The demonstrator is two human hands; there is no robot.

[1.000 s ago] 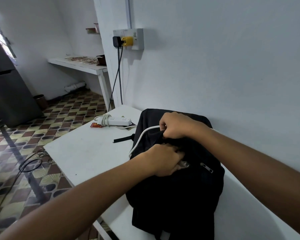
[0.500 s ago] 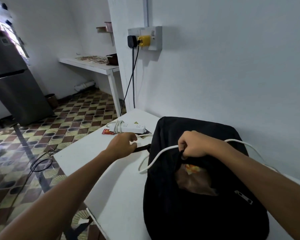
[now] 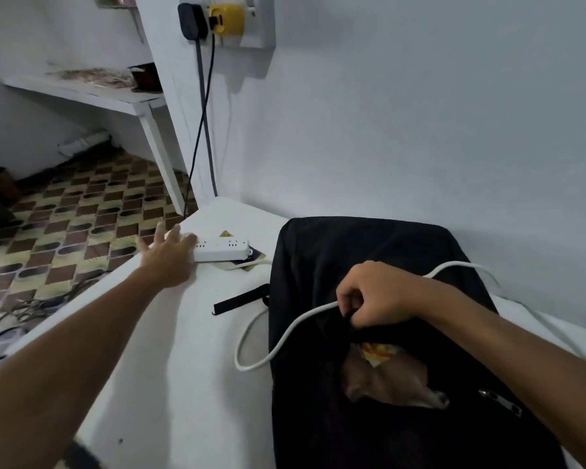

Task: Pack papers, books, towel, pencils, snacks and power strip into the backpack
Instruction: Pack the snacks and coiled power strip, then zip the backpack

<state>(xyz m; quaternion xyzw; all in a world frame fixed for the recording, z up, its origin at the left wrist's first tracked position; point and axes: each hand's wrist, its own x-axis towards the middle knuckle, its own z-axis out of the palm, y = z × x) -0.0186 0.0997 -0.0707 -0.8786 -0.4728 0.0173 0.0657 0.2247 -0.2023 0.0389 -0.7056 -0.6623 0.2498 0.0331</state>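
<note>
The white power strip (image 3: pixel 221 250) lies at the far left corner of the desk (image 3: pixel 190 367), on top of a flat packet (image 3: pixel 251 260). The left hand (image 3: pixel 168 257) reaches it with fingers spread and straight, touching its near end — not gripping. Its white cord (image 3: pixel 274 336) loops across the desk and up over the black backpack (image 3: pixel 369 252), which lies beside the wall. The right hand (image 3: pixel 376 296) pinches the edge of the backpack's opening, cord passing under the fingers; tan cloth (image 3: pixel 389 384) shows inside. A black strap (image 3: pixel 241 299) lies between strip and backpack. Above, two plugs (image 3: pixel 214 20) sit in a wall socket.
</note>
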